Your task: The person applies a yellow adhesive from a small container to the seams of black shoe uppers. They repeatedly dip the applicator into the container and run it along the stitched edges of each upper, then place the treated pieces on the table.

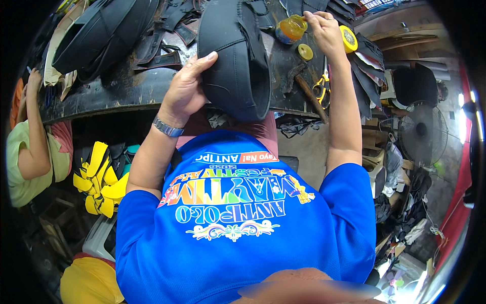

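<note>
My left hand [188, 87], with a metal watch on the wrist, grips a black stitched shoe upper [225, 71] by its left side, thumb lying over its face. The upper stands tilted at the table's near edge, its opening toward the right. My right hand [325, 34] is pinched beside the mouth of a glass jar [291, 29] smeared with yellowish glue; what the fingers hold is too small to make out. Near that hand are a round yellow lid [305, 51], a yellow roll of tape [348, 39], a hammer [310, 93] and yellow-handled scissors [321, 88].
More black uppers [104, 38] and leather scraps [161, 60] lie on the dark table [111, 96]. Yellow cut pieces [101, 180] are heaped below left. Another person's arm [34, 121] is at the far left. A fan [424, 133] stands at right.
</note>
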Demonstrator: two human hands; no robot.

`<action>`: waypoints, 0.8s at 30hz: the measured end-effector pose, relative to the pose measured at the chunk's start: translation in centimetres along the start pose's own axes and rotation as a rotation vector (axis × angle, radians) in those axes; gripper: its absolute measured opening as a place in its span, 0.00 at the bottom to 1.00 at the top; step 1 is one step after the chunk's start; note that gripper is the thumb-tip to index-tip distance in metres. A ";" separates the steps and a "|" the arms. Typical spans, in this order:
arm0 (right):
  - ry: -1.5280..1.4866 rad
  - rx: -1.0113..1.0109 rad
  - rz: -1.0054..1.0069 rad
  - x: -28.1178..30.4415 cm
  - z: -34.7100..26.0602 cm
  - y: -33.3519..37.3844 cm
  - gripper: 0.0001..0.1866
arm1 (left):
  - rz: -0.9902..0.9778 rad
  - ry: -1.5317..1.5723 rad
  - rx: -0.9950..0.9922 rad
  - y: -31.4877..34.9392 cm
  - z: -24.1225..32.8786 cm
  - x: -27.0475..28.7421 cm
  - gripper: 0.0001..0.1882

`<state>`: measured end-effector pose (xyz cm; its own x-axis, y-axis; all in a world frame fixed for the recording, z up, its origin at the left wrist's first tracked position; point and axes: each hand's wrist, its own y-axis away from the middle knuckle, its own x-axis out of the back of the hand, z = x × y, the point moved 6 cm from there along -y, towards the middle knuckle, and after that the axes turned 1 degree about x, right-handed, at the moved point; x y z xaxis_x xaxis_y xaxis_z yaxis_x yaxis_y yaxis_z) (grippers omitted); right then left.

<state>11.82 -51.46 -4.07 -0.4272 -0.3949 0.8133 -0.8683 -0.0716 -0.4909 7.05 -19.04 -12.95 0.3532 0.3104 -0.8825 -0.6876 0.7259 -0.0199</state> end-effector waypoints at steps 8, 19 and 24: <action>0.451 -0.129 -0.192 -4.6 4.3 -1.1 0.33 | -0.005 -0.076 -0.049 -0.4 -0.3 -1.0 0.20; 0.456 0.012 0.108 -1.1 -4.1 3.8 0.12 | 0.131 -0.216 -0.085 -0.7 -0.5 -1.6 0.24; -0.408 0.034 0.222 2.0 -11.8 4.4 0.15 | 0.182 -0.266 -0.121 -0.8 -0.5 -1.9 0.23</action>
<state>4.11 -41.80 -0.91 -0.4616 -0.7320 0.5011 -0.7554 0.0282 -0.6546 6.63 -20.47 -11.48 0.3600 0.5891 -0.7234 -0.8194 0.5705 0.0568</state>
